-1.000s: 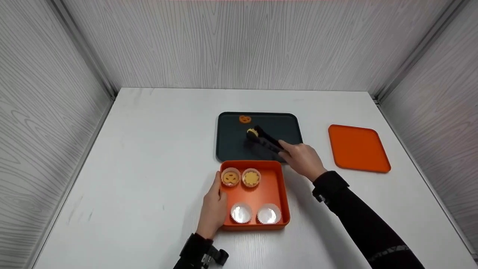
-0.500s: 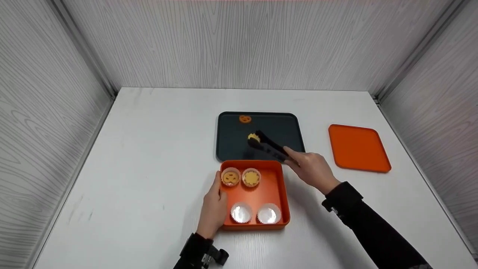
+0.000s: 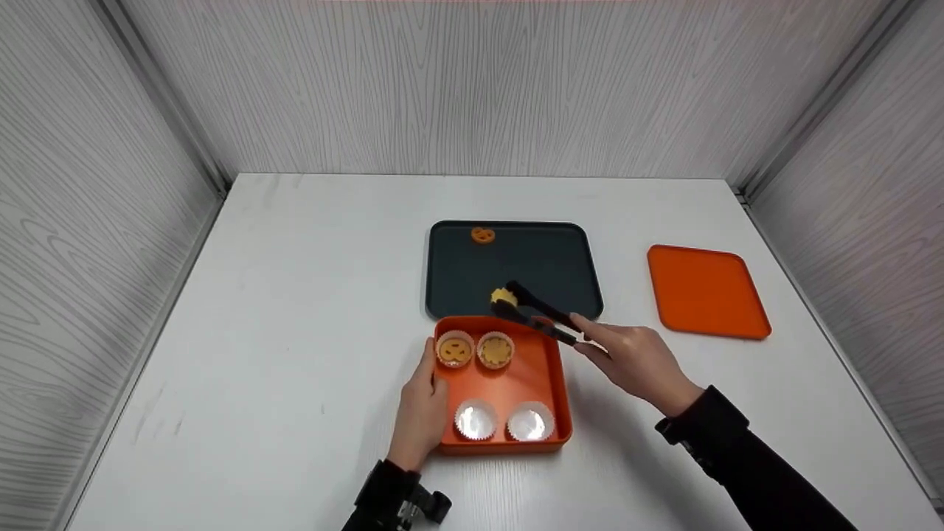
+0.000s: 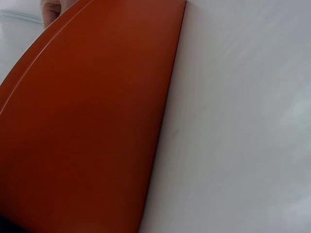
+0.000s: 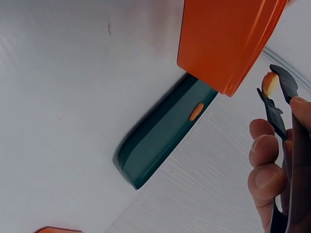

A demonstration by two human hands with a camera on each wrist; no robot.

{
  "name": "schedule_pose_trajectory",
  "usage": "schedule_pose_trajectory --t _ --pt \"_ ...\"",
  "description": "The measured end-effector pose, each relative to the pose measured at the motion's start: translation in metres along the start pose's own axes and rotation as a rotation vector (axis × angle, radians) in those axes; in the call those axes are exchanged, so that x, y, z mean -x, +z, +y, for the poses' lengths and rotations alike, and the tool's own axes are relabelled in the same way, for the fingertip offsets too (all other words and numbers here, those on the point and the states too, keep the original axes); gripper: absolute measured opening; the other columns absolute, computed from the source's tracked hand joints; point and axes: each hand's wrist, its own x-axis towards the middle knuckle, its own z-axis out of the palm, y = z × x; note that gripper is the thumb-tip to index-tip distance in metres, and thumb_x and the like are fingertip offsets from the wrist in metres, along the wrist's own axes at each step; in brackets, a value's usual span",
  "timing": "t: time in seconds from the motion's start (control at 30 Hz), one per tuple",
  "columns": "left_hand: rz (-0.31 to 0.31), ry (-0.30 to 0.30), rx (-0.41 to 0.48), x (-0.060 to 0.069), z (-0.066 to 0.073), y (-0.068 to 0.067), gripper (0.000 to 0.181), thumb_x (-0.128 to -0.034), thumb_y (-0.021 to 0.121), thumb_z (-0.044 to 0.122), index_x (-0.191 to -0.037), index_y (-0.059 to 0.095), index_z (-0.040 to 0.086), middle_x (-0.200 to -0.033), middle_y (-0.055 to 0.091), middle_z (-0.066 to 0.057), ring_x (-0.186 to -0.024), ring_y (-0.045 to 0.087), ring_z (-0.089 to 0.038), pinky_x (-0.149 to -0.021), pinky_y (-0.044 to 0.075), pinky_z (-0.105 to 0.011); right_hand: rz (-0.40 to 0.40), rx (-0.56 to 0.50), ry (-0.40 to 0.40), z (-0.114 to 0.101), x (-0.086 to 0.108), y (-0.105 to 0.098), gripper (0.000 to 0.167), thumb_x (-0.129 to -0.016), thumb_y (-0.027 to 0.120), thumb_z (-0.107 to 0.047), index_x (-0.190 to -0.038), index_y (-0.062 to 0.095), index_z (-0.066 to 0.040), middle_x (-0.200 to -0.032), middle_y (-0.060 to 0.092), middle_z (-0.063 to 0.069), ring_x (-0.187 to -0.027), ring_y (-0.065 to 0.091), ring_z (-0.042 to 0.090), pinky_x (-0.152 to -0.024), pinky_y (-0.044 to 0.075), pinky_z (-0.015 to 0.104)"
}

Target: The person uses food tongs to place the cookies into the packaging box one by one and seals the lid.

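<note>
My right hand (image 3: pixel 636 361) grips black tongs (image 3: pixel 542 316), whose tips pinch a yellow cookie (image 3: pixel 504 296) above the near edge of the dark green tray (image 3: pixel 516 258). In the right wrist view the cookie (image 5: pixel 269 84) sits between the tong tips, clear of the orange box (image 5: pixel 223 43). My left hand (image 3: pixel 420 413) holds the left wall of the orange box (image 3: pixel 566 398), thumb along the rim. Inside the box, two paper cups at the back hold a pretzel-shaped cookie (image 3: pixel 454 351) and a yellow cookie (image 3: pixel 495 351); two white cups (image 3: pixel 476 420) at the front are empty.
A pretzel-shaped cookie (image 3: pixel 483 235) lies near the back left of the green tray. To the right stands a flat orange tray (image 3: pixel 709 292). Grey wood-grain panels (image 3: pixel 472 88) border the white table at the back and both sides.
My right hand has drawn back toward the near right, carrying the tongs and the pinched cookie from over the green tray's middle to its near edge. The left hand and box have stayed put.
</note>
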Motion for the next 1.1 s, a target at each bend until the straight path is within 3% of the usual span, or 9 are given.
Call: schedule_pose_trajectory --t 0.13,0.33,0.47,0.63,0.83,1.1 --pt "0.002 0.001 -0.004 0.000 0.000 0.000 0.060 -0.1055 0.042 0.007 -0.162 0.024 0.004 -0.166 0.030 -0.012 -0.145 0.038 -0.022 -0.104 0.040 -0.041 -0.002 -0.016 -0.015 -0.003 0.008 -0.009 0.054 -0.079 0.086 -0.008 -0.131 0.071 -0.006 -0.094 0.079 0.008 -0.073 0.074 0.016 -0.060 0.058 0.027" --pt "0.000 -0.010 0.004 0.001 0.001 -0.001 0.061 -0.1051 0.042 0.008 -0.163 0.023 0.005 -0.167 0.028 -0.011 -0.143 0.039 -0.022 -0.108 0.039 -0.042 -0.020 -0.021 -0.025 -0.006 0.019 -0.021 0.052 -0.077 0.087 -0.007 -0.127 0.072 -0.005 -0.092 0.079 0.007 -0.068 0.072 0.012 -0.056 0.056 0.025" --pt "-0.005 -0.017 0.013 0.000 0.001 -0.001 0.061 -0.1050 0.042 0.008 -0.163 0.023 0.006 -0.167 0.027 -0.009 -0.149 0.032 -0.020 -0.114 0.037 -0.042 -0.063 -0.029 -0.015 -0.008 0.024 -0.031 0.053 -0.076 0.088 -0.006 -0.127 0.072 -0.005 -0.095 0.079 0.006 -0.070 0.073 0.012 -0.059 0.057 0.026" --pt "-0.007 -0.016 0.009 -0.001 -0.001 0.000 0.060 -0.1057 0.041 0.011 -0.163 0.023 0.008 -0.167 0.027 -0.007 -0.143 0.038 -0.019 -0.104 0.039 -0.040 -0.113 -0.031 -0.044 -0.009 0.027 -0.045 0.052 -0.076 0.088 -0.008 -0.126 0.073 -0.007 -0.096 0.079 0.004 -0.073 0.074 0.011 -0.059 0.057 0.026" --pt "-0.008 -0.013 0.006 -0.001 0.000 -0.001 0.060 -0.1058 0.041 0.011 -0.163 0.023 0.008 -0.167 0.028 -0.008 -0.149 0.031 -0.018 -0.119 0.034 -0.043 -0.214 -0.040 -0.078 -0.013 0.028 -0.060 0.051 -0.078 0.087 -0.010 -0.127 0.073 -0.010 -0.098 0.079 0.001 -0.075 0.074 0.010 -0.060 0.057 0.025" --pt "-0.006 -0.002 0.017 0.000 -0.001 -0.001 0.061 -0.1051 0.041 0.009 -0.163 0.023 0.008 -0.167 0.028 -0.008 -0.138 0.041 -0.019 -0.104 0.039 -0.039 -0.357 -0.051 -0.055 -0.020 0.027 -0.072 0.050 -0.081 0.085 -0.013 -0.130 0.072 -0.012 -0.099 0.079 0.000 -0.073 0.073 0.011 -0.062 0.059 0.026"
